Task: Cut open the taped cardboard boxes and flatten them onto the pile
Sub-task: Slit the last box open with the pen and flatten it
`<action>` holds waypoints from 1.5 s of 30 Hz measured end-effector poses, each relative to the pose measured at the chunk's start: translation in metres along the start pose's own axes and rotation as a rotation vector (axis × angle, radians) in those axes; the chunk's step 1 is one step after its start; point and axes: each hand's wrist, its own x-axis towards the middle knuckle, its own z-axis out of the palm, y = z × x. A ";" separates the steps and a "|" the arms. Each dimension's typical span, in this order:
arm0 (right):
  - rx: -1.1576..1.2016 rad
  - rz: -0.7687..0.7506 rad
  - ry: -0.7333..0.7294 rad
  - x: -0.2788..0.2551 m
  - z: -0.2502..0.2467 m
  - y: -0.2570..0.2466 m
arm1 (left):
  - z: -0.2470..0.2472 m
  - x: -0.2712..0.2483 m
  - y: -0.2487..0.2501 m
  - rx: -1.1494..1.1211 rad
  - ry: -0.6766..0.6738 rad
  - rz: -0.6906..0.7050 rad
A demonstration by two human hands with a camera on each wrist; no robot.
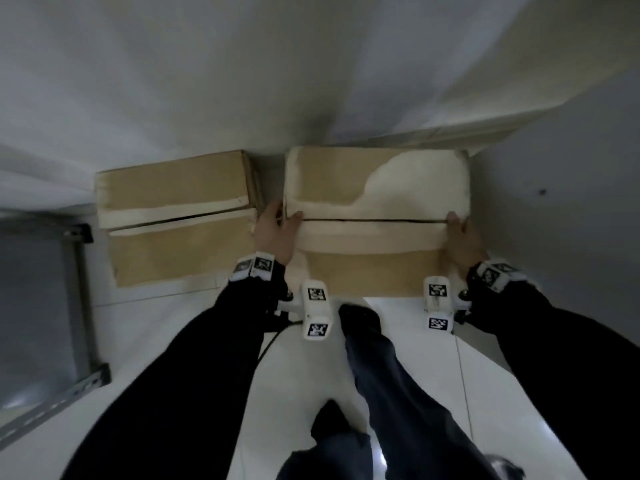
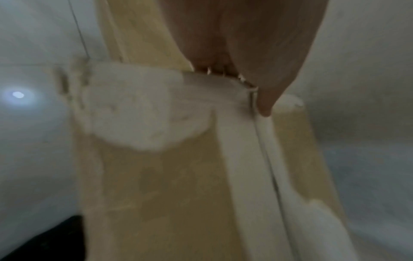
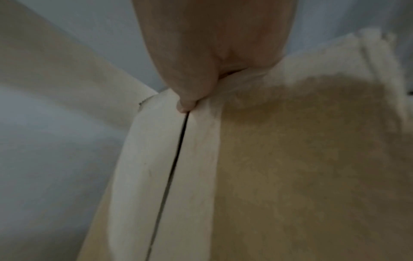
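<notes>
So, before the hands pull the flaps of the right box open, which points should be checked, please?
1. Tape on right box slit along the seam: ok, a dark gap runs end to end.
2. Left hand at the seam's left end: ok.
3. Right hand at its right end: ok.
4. Knife out of the hands: ok, none visible.
5. Left box already slit: ok.
6. Box empty: cannot tell.

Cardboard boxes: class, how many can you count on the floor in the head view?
2. One box is between both hands; the other box sits to its left by the wall. None appear hidden.
</notes>
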 end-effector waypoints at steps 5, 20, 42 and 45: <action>0.117 -0.056 -0.003 -0.120 -0.067 -0.017 | -0.060 -0.121 0.044 -0.184 0.085 0.083; 0.433 -0.633 -0.240 -0.471 -0.316 -0.103 | -0.251 -0.479 0.253 -0.205 0.390 0.394; 0.548 -0.479 -0.101 -0.329 -0.742 0.043 | 0.159 -0.584 0.487 -0.081 0.083 0.416; 0.508 -0.450 -0.142 -0.301 -0.752 0.047 | 0.179 -0.584 0.494 0.026 0.163 0.397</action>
